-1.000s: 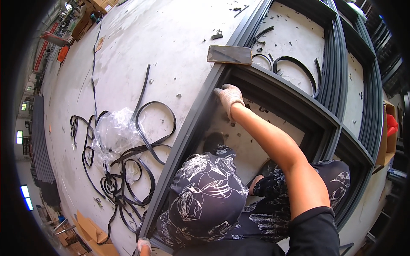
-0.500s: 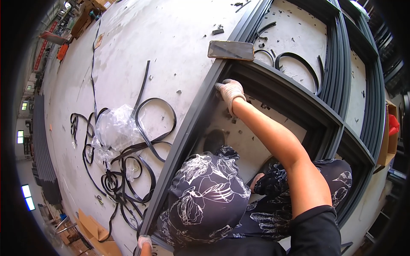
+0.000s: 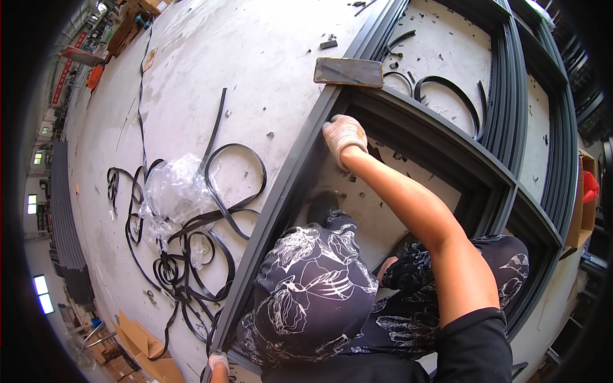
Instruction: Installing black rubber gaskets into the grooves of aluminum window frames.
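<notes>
A dark grey metal frame (image 3: 272,193), like a window or door frame, surrounds my legs. My right hand (image 3: 345,135), in a pale work glove, is closed at the inner side of the frame's left bar, just below its far corner. Its fingertips press toward the bar; whatever they pinch is hidden. At the near end of that bar, by the lower edge of the picture, my left hand (image 3: 218,361), also gloved, has its fingers curled on the frame. A phone (image 3: 348,72) with a dark screen lies on the far corner, beyond my right hand.
Black rubber strips (image 3: 223,268) lie coiled on the floor at left, with crumpled clear plastic (image 3: 172,191) among them. More stacked frames (image 3: 504,115) stand at far right. Open cardboard (image 3: 137,341) is at lower left; small black scraps (image 3: 328,45) dot the floor.
My right hand has shifted very slightly along the frame's inner edge, and its fingers look more tucked in. The left hand stays at the near end of the bar.
</notes>
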A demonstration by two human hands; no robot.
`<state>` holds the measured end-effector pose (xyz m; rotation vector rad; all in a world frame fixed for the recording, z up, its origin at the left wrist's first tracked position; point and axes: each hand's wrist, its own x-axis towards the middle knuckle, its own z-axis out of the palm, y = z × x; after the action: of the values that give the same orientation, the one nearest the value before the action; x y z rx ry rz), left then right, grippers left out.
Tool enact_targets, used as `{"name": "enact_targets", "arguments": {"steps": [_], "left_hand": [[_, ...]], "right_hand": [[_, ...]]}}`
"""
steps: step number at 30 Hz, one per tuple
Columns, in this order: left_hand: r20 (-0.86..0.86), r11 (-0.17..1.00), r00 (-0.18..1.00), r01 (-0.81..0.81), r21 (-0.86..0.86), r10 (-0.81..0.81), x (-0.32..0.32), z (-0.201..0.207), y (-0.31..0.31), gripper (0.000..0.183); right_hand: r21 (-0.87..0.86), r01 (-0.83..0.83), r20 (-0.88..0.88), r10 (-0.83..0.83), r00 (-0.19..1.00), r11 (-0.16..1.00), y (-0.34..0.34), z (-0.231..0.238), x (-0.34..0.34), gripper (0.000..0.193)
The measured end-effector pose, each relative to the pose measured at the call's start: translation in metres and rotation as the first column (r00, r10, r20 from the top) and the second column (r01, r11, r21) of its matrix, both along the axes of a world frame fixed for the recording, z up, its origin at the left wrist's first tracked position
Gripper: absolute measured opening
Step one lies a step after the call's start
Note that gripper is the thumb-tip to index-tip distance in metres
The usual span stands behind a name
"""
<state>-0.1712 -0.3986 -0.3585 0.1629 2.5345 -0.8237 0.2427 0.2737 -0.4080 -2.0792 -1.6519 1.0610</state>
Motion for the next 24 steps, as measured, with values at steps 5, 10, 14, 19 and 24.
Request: {"name": "enact_targets", "arguments": {"steps": [5,10,14,19,24], "left_hand": [[-0.026,0.999,0.999,-0.028,0.042,0.029,0.001,-0.007,0.005,0.039],[0.108,0.984,0.979,0.178,-0.019,-0.175,-0.019,-0.011,-0.042,0.038],[0.158,0.958,0.949,0.283,-0.049,-0.273,0.017,0.007,0.020,0.038],[-0.091,0.976,0.981,-0.158,0.152,0.173,0.037,0.018,0.043,0.045],[-0.077,0.972,0.975,-0.199,0.124,0.210,0.035,0.024,0.032,0.045]], "right_hand": [[0.007,-0.021,0.048,0.021,0.999,1.000,0.007,0.003,0.003,0.025],[0.048,-0.118,0.047,0.115,0.992,0.992,-0.002,-0.003,-0.020,0.032],[0.084,-0.034,-0.112,0.044,0.993,0.996,0.009,-0.040,0.008,0.031],[-0.087,0.062,-0.439,-0.094,0.894,0.994,0.033,-0.073,0.031,0.034],[-0.126,0.038,-0.442,-0.090,0.892,0.991,0.046,-0.080,0.023,0.035]]}}
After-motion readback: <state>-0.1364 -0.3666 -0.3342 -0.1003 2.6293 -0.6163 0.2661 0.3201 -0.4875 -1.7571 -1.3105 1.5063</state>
